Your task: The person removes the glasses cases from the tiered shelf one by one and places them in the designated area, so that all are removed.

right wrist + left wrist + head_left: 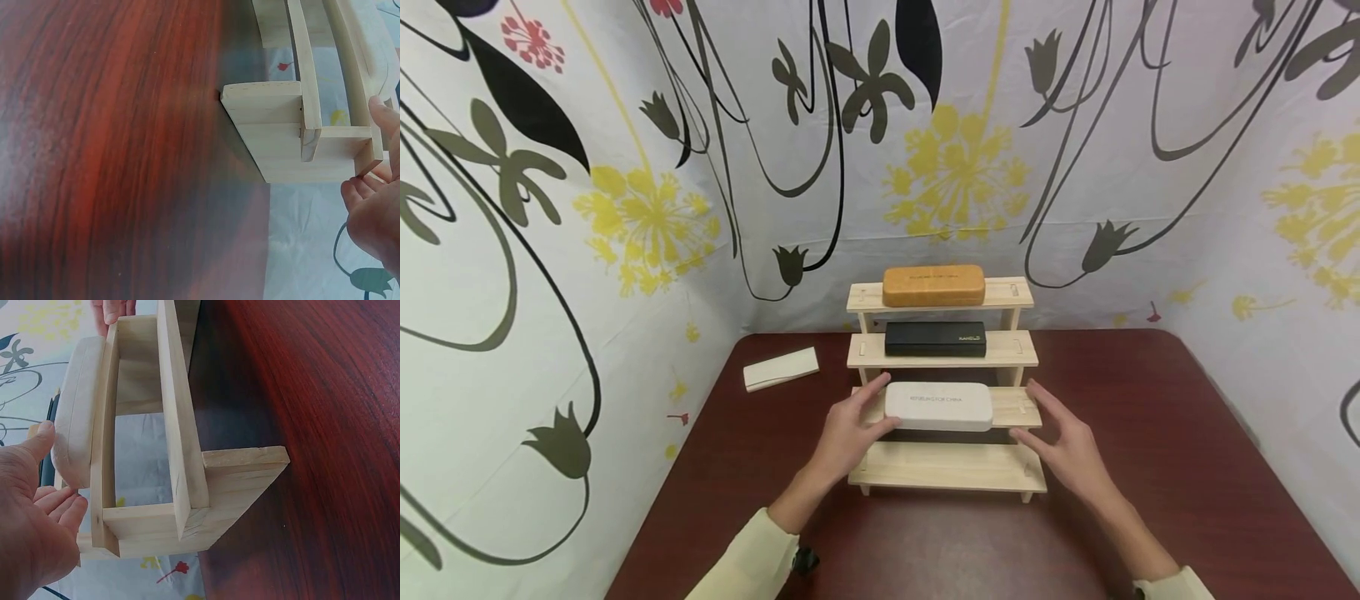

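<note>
A wooden stepped rack (947, 467) carries three long cases on its upper steps. My left hand (847, 432) holds the left end of the white glasses case (938, 406), thumb at its front corner and index finger at its back corner. In the left wrist view, that end of the white case (78, 412) sits between thumb and fingers. My right hand (1070, 450) is at the right end of the same step, thumb and index finger spread about the board's end. The right wrist view has its fingertips (352, 192) right at the board's corner.
On the steps above lie a black case (936, 339) and, at the top, an orange-brown case (933, 286). A flat cream-white piece (781, 369) lies left of the rack on the dark red table (760, 450). Patterned cloth (820, 208) surrounds the table's back and sides.
</note>
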Tool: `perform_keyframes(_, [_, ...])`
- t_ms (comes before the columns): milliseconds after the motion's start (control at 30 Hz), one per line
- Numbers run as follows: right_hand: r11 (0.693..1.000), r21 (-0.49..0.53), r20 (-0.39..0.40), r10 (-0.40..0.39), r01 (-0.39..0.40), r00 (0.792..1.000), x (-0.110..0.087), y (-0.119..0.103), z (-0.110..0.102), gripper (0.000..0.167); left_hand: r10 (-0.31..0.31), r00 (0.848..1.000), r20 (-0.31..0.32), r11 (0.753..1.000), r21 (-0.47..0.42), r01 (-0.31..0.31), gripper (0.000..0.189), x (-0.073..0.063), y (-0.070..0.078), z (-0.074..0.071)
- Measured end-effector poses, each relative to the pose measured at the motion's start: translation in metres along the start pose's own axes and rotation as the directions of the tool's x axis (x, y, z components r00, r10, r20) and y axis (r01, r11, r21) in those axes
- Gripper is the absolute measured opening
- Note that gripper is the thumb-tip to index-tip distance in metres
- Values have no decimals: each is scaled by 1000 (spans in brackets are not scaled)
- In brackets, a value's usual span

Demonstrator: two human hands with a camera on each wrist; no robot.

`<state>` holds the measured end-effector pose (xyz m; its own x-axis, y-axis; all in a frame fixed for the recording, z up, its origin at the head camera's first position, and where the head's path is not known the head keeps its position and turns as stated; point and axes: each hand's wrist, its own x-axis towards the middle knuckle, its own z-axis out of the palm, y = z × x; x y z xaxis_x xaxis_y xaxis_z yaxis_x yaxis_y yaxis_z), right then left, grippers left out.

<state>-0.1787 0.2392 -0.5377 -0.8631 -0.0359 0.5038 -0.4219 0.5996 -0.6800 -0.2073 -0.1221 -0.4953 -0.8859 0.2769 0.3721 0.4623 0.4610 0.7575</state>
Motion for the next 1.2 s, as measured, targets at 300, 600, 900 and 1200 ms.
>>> perform_keyframes(300, [1000,-20,-14,-14,14,1000,5,4,5,76,-11,1000,20,1000,23,11,75,1,-3,4])
perform_keyframes(600, [999,-43,9,5,-4,1000,8,6,6,75,-27,999,36,999,-18,28,79,1,-5,7])
perform_keyframes(900, [1000,-4,9,-12,12,1000,9,5,4,74,-30,999,46,1000,-6,31,78,2,-6,9])
perform_keyframes(1200, [1000,19,11,0,0,1000,11,10,2,73,-6,999,52,1000,17,5,77,4,-7,9])
